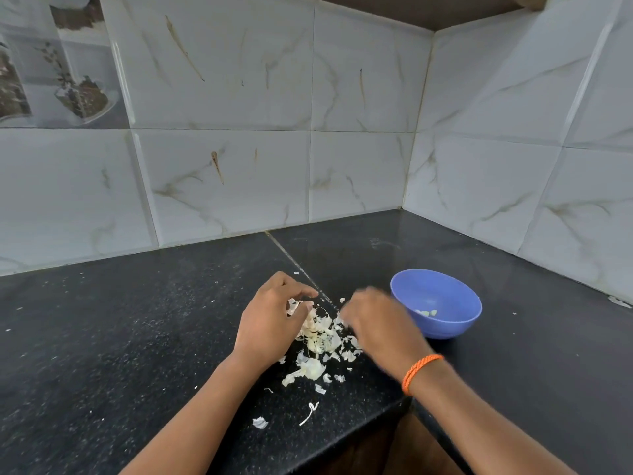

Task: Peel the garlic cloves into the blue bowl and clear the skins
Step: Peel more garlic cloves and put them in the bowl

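A pile of pale garlic skins (320,337) lies on the black counter between my two hands. My left hand (270,320) curls over the pile's left side and pinches some skins near its top. My right hand (378,325), blurred by motion, sits at the pile's right edge with its fingers bent toward the skins; what it holds is hidden. An orange thread band (419,371) circles that wrist. The blue bowl (445,303) stands just right of my right hand, with a few peeled garlic pieces (426,313) inside.
Loose skin scraps (260,422) and a thin white strand (309,413) lie nearer the counter's front edge (342,447). Marble-patterned tiled walls (342,166) meet in a corner behind the bowl. A seam (294,262) runs across the black counter.
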The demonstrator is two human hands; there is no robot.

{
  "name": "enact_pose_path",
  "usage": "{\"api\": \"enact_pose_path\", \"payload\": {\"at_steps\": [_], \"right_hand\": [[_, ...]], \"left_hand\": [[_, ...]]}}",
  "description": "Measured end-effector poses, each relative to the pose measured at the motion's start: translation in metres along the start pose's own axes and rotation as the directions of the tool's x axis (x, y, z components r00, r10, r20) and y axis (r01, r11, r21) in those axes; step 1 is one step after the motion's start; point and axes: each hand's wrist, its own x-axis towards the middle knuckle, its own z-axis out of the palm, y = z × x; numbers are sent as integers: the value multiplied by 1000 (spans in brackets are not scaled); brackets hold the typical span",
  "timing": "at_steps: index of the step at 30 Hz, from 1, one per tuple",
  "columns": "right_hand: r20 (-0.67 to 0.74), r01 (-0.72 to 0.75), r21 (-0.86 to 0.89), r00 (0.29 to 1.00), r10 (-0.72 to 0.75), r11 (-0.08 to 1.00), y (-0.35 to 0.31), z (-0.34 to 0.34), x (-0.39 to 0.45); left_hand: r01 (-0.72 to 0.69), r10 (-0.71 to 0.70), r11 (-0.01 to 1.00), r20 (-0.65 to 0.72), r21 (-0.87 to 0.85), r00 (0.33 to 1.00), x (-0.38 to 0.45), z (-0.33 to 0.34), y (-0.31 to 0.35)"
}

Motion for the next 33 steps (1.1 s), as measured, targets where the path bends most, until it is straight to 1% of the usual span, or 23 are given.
{"api": "enact_pose_path", "payload": {"at_steps": [1, 2, 4, 6, 7, 8, 10, 12, 15, 20, 26, 30, 33], "right_hand": [[105, 12, 0, 994, -11, 1000, -5, 9, -5], [114, -21, 47, 993, 15, 999, -5, 10, -5], [-12, -100, 180, 995, 104, 979, 3, -4, 5], [-119, -138, 266, 977, 175, 954, 7, -20, 15], [-151, -155, 350, 964, 219, 924, 6, -24, 16], [-166, -165, 446, 951, 262, 880, 2, -27, 15], [-152, -162, 610, 937, 315, 776, -5, -26, 11], [-133, -152, 703, 932, 338, 694, -8, -20, 7], [-137, -141, 756, 921, 366, 640, -6, -13, 1], [-125, -127, 808, 917, 379, 575, -7, 0, -5], [-130, -106, 831, 917, 377, 546, -7, 8, -7], [-159, -97, 826, 904, 396, 555, -7, 12, -10], [-158, -104, 821, 903, 399, 561, -9, 15, -10]], "left_hand": [[0, 0, 1000, 4, 2, 1000, 1, 0, 0], [1, -1, 1000, 17, 11, 1000, 1, 0, 0], [14, -15, 1000, 36, 18, 999, 2, 1, -1], [23, -22, 1000, 42, -14, 999, 2, 2, -3], [18, -17, 999, 38, -46, 999, 1, 2, -3], [16, -12, 995, 40, -100, 999, 0, 3, -1], [37, -19, 965, 72, -260, 997, -1, 3, 5], [72, -27, 912, 116, -404, 993, -1, 2, 11], [89, -33, 877, 127, -472, 991, -2, 3, 15], [106, -63, 888, 111, -447, 992, -3, 9, 14], [119, -76, 870, 107, -478, 991, -4, 8, 16], [128, -85, 863, 110, -488, 990, -4, 7, 16], [156, -101, 828, 131, -538, 986, -6, 5, 20]]}}
